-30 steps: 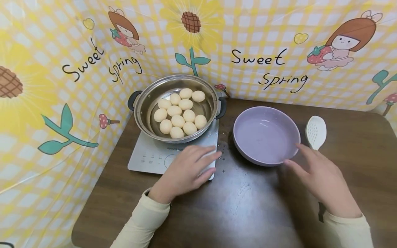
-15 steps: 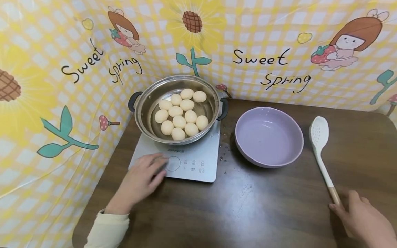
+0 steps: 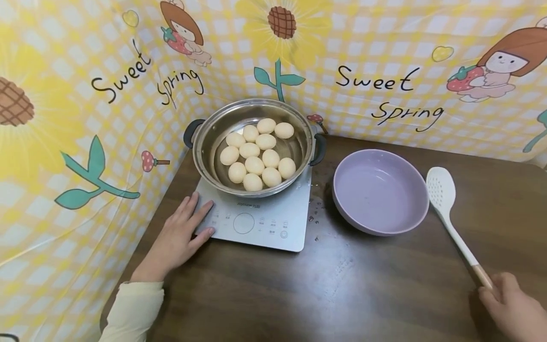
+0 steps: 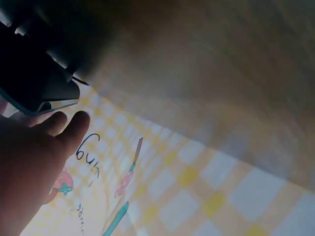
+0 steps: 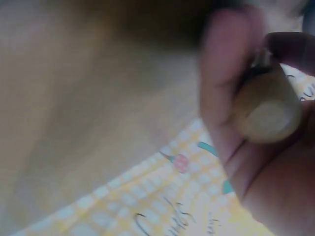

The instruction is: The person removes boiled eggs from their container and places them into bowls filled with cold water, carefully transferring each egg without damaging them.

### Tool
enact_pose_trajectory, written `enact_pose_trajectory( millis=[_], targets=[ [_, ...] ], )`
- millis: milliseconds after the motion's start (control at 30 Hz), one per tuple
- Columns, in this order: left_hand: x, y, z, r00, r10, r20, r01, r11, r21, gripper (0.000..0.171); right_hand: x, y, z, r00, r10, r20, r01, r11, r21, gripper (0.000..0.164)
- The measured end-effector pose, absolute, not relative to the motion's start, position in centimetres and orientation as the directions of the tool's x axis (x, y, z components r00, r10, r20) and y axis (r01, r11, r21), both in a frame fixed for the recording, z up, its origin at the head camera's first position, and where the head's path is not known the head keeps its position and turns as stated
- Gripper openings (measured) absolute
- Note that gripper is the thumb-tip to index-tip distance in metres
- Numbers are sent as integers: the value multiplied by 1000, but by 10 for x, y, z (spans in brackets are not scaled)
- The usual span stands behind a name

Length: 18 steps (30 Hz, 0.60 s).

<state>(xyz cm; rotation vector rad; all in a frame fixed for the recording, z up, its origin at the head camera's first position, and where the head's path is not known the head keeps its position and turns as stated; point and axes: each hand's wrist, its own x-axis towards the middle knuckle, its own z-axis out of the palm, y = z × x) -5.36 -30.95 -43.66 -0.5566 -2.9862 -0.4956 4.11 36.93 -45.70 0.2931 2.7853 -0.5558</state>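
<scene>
My right hand [image 3: 514, 304] grips the wooden handle of a white slotted spoon [image 3: 442, 190] at the right of the head view. The handle's round end [image 5: 268, 120] shows inside the curled fingers in the right wrist view. My left hand [image 3: 175, 237] lies with fingers spread at the left edge of a white induction cooktop [image 3: 273, 237]; its fingertips touch that edge. On the cooktop stands a steel pot [image 3: 205, 166] with black handles, holding several pale eggs [image 3: 254, 165]. A lilac bowl [image 3: 380, 194] sits between the pot and the spoon, with nothing in it.
The dark wooden table [image 3: 342, 294] carries everything, with water drops [image 3: 315, 219] between cooktop and bowl. A yellow checked cloth [image 3: 372, 28] with printed flowers and lettering hangs right behind the table and along its left side.
My left hand has moved left from over the cooktop's front to its left edge. My right hand has gone from beside the bowl to the spoon's handle and taken hold, shifting the spoon slightly.
</scene>
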Motion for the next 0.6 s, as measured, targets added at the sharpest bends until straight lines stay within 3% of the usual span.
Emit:
enact_pose_trajectory(
  millis=[167, 300, 400, 600],
  targets=[
    [-52, -313, -443, -945, 323, 52, 319, 880, 353, 64, 43, 374, -464, -962, 140, -234, 229, 880, -416, 38],
    [-53, -314, -445, -948, 317, 16, 299, 875, 381, 64, 48, 373, -471, -975, 169, -143, 221, 771, -597, 4],
    [-53, -314, -446, -952, 305, -15, 274, 877, 395, 64, 48, 374, -474, -981, 164, -99, 187, 712, -677, 26],
    [-55, -311, -442, -953, 301, -29, 266, 882, 390, 64, 44, 384, -471, -974, 222, -42, 187, 686, -703, 37]
  ],
)
